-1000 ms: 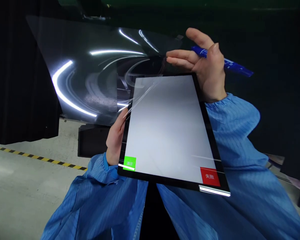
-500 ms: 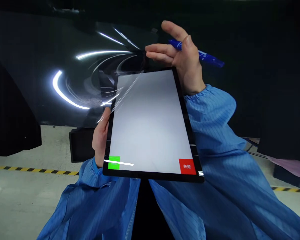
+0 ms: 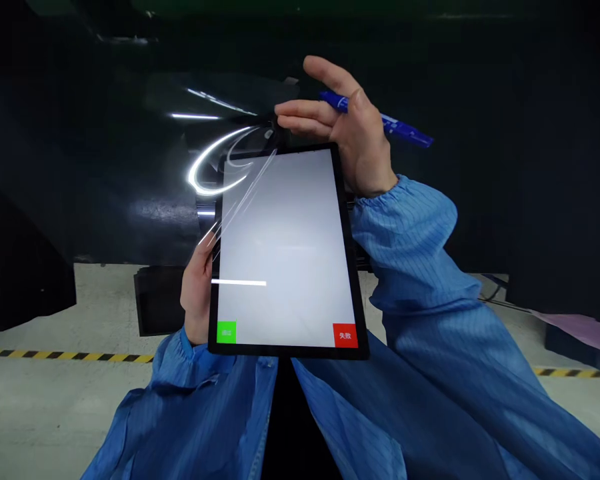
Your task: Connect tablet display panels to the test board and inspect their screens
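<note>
Pale grey, slightly shiny floor (image 3: 45,420), crossed by a straight strip of yellow-and-black striped tape (image 3: 70,356). Beyond it spreads a wide, near-black surface (image 3: 485,167), its details lost in shadow.

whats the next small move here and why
Perhaps ease the clear film away from the upper-left corner of the tablet with the right hand: the film's glossy streaks cross that corner, the fingertips appear to be at its edge, and the left hand supports the tablet's left side.

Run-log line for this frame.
left hand: holds tablet side | right hand: holds marker, clear film at fingertips | screen: white, green button left, red button right
</note>
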Demonstrator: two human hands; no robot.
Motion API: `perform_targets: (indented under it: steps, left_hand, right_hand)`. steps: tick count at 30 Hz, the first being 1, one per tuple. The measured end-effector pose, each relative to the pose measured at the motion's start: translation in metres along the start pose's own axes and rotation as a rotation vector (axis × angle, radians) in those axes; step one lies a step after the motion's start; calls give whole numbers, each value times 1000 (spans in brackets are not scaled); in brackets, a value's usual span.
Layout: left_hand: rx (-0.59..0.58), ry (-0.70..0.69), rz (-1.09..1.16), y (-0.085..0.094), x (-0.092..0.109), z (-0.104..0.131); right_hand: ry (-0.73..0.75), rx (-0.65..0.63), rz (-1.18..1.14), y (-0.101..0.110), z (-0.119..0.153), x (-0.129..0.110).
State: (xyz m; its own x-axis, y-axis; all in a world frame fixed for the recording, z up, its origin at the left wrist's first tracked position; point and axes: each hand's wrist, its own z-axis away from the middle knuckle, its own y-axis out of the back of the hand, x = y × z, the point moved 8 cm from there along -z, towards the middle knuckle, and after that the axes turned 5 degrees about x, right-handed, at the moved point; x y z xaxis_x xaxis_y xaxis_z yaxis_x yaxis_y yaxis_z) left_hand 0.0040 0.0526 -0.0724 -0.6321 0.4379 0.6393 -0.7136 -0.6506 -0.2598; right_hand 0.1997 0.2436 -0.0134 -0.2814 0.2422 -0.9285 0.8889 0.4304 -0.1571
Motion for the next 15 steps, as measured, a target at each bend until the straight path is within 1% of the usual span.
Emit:
perform_targets:
  steps: [3, 5, 7, 9, 13, 15]
  left_hand:
    - [-57, 143, 8, -12, -12, 2]
    - [-84, 212, 27, -14, -19, 0]
    - [-51, 217, 46, -10, -21, -4]
    - [-48, 213, 66, -9, -22, -5]
    - [-137, 180, 69, -16, -20, -5]
    - [-152, 171, 71, -13, -20, -7]
  right_hand:
    - [40, -30, -36, -3, 1, -4]
    - [74, -45, -76, -5, 1, -8]
    - [96, -57, -107, -6, 1, -11]
    - [100, -65, -126, -6, 2, -13]
    - [96, -77, -122, -6, 2, -17]
    - [93, -82, -117, -6, 2, -19]
